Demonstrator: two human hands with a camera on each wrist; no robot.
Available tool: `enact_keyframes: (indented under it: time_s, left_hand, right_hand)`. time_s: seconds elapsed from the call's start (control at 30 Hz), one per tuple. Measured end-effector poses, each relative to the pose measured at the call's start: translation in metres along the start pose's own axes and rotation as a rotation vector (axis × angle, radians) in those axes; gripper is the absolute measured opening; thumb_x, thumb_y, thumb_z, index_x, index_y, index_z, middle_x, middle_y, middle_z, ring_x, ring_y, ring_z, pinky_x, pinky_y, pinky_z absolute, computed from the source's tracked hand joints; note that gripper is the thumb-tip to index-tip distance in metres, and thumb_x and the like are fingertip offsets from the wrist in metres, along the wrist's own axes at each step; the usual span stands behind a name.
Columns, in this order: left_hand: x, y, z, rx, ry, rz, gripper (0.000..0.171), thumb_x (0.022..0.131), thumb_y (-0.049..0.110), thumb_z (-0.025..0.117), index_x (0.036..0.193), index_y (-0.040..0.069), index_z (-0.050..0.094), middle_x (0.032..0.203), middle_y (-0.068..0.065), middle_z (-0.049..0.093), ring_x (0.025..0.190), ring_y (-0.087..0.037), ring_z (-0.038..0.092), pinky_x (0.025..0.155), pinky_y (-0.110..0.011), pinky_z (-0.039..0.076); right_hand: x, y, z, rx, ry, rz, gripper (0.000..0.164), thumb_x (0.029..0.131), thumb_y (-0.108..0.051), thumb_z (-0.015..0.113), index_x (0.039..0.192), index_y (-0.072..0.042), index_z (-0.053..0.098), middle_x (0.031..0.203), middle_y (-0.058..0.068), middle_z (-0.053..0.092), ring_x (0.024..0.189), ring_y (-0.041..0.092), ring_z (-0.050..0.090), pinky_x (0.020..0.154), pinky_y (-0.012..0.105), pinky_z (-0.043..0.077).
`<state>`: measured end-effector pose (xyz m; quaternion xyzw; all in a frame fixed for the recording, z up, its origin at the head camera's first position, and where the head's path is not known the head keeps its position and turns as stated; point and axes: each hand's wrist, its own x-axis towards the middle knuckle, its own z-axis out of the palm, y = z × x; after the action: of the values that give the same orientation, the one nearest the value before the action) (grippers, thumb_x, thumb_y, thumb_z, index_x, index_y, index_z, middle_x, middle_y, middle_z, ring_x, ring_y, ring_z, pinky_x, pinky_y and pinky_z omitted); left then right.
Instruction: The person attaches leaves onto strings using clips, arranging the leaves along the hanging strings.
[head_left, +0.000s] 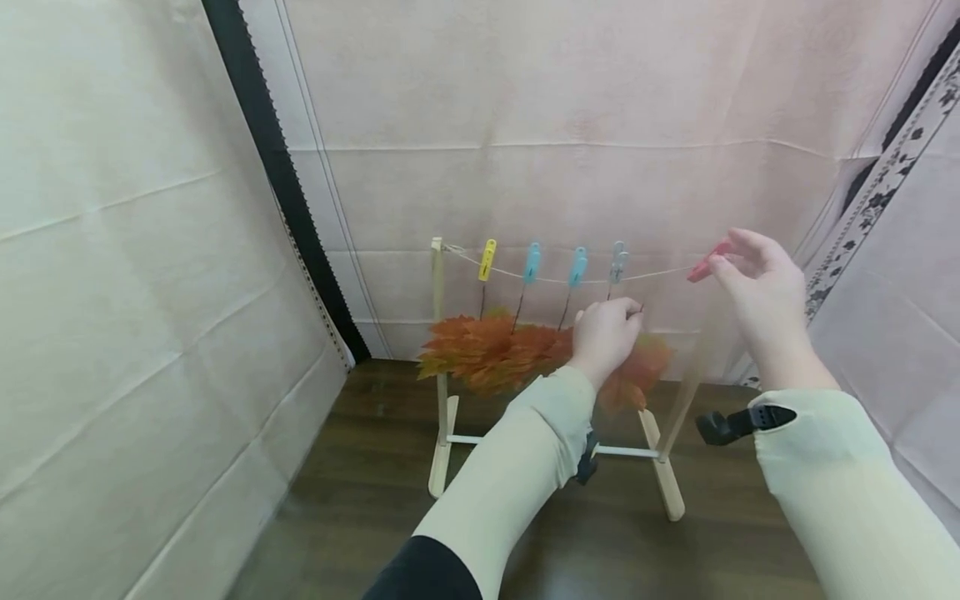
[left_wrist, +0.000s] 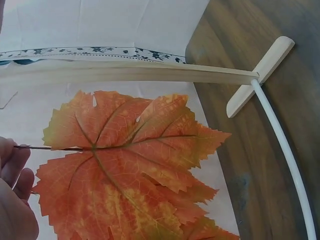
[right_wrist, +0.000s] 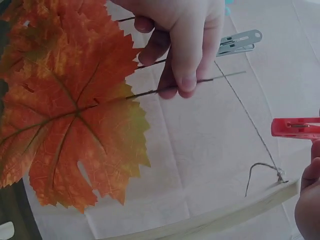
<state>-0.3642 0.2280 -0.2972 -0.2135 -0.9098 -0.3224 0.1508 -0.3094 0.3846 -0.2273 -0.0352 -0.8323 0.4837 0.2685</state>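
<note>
My left hand [head_left: 609, 337] pinches the thin dark stem [right_wrist: 142, 94] of an orange artificial maple-like leaf [left_wrist: 125, 160] between thumb and finger, just below the string [head_left: 656, 273]. The stem's tip crosses the string in the right wrist view. At the string's right end my right hand [head_left: 765, 283] pinches a red clothespin [right_wrist: 295, 128], which is apart from the stem. Along the string stand a yellow clothespin [head_left: 487, 260], two blue clothespins [head_left: 532, 262] and a grey-blue clothespin [head_left: 618, 261], with stems of more orange leaves [head_left: 487, 354] hanging beneath them.
The string is tied between two wooden posts [head_left: 439, 292] of a small rack. A white crossbar [head_left: 630, 452] joins its wooden feet [head_left: 663, 483] on the brown wood-grain table [head_left: 337, 517]. Pale cloth [head_left: 585, 92] hangs behind and at both sides.
</note>
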Motion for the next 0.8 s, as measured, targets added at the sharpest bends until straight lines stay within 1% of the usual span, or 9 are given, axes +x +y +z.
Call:
enact_keyframes:
  time_s: [0.1, 0.17, 0.33, 0.47, 0.63, 0.8]
  left_hand:
    - [0.004, 0.006, 0.002, -0.014, -0.004, -0.022, 0.022, 0.096, 0.032, 0.052, 0.111, 0.028, 0.068, 0.109, 0.018, 0.065, 0.102, -0.005, 0.059, 0.084, -0.026, 0.037]
    - [0.006, 0.01, 0.004, -0.043, -0.01, -0.049, 0.022, 0.096, 0.032, 0.052, 0.11, 0.029, 0.068, 0.109, 0.018, 0.065, 0.101, -0.005, 0.059, 0.084, -0.027, 0.037]
    - [0.008, 0.016, 0.011, -0.103, -0.013, -0.107, 0.02, 0.095, 0.032, 0.054, 0.108, 0.03, 0.069, 0.104, 0.019, 0.066, 0.097, -0.005, 0.06, 0.083, -0.028, 0.035]
    - [0.009, 0.019, 0.016, -0.118, 0.002, -0.117, 0.02, 0.095, 0.032, 0.054, 0.108, 0.03, 0.069, 0.102, 0.02, 0.067, 0.097, -0.004, 0.059, 0.083, -0.029, 0.035]
    - [0.012, 0.024, 0.021, -0.15, 0.024, -0.115, 0.02, 0.095, 0.033, 0.054, 0.108, 0.031, 0.069, 0.102, 0.02, 0.067, 0.101, -0.006, 0.058, 0.086, -0.032, 0.035]
    - [0.016, 0.029, 0.025, -0.195, 0.056, -0.134, 0.02, 0.095, 0.034, 0.054, 0.107, 0.032, 0.07, 0.102, 0.021, 0.066, 0.104, -0.008, 0.057, 0.09, -0.034, 0.036]
  right_hand:
    - [0.006, -0.006, 0.001, -0.024, 0.008, 0.001, 0.054, 0.094, -0.037, 0.054, 0.143, -0.027, 0.036, 0.131, 0.0, 0.053, 0.119, 0.011, 0.048, 0.104, 0.04, 0.026]
    - [0.009, -0.01, 0.003, -0.033, 0.012, -0.009, 0.053, 0.094, -0.035, 0.055, 0.143, -0.025, 0.037, 0.13, 0.002, 0.053, 0.115, 0.011, 0.05, 0.101, 0.037, 0.029]
    - [0.013, -0.017, 0.008, -0.044, 0.006, -0.054, 0.05, 0.094, -0.03, 0.055, 0.141, -0.02, 0.04, 0.128, 0.006, 0.054, 0.112, 0.011, 0.053, 0.098, 0.037, 0.032]
    - [0.017, -0.02, 0.012, -0.079, 0.003, -0.082, 0.048, 0.095, -0.029, 0.055, 0.14, -0.019, 0.042, 0.127, 0.008, 0.056, 0.113, 0.014, 0.054, 0.099, 0.039, 0.033]
    - [0.02, -0.02, 0.016, -0.135, 0.01, -0.065, 0.047, 0.095, -0.032, 0.053, 0.14, -0.024, 0.042, 0.129, 0.008, 0.056, 0.115, 0.019, 0.054, 0.1, 0.044, 0.033]
    - [0.023, -0.019, 0.018, -0.177, 0.006, -0.066, 0.046, 0.096, -0.031, 0.052, 0.14, -0.023, 0.042, 0.129, 0.009, 0.055, 0.115, 0.024, 0.054, 0.099, 0.045, 0.035]
